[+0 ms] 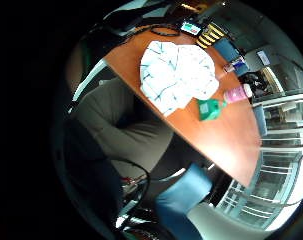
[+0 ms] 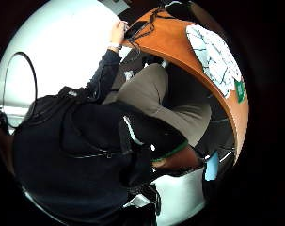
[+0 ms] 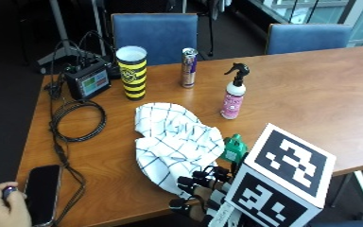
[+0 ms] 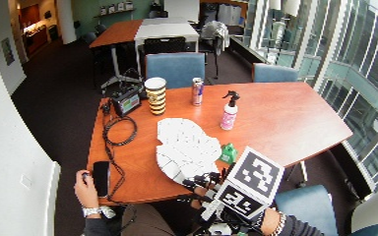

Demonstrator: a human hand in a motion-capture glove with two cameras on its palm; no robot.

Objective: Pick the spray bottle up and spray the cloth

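The pink spray bottle (image 3: 234, 94) with a black trigger stands upright on the orange table (image 3: 307, 99), beyond the cloth. A white cloth (image 3: 175, 142) with a blue grid lies crumpled near the table's front edge. My gloved right hand (image 3: 202, 191) hovers at that front edge, just past the cloth's near corner, fingers loosely curled and holding nothing. In the little finger side palm view the cloth (image 1: 176, 75) and bottle (image 1: 237, 93) lie far off on the table. The thumb side palm view shows only the cloth (image 2: 215, 59) at the table's edge.
A small green object (image 3: 234, 149) sits beside the cloth, between it and the bottle. Behind stand a yellow-and-black striped cup (image 3: 131, 71), a can (image 3: 188, 67) and a screen device (image 3: 88, 81). A coiled cable (image 3: 76, 120) and phone (image 3: 42, 191) lie left, by a bare hand (image 3: 2, 210).
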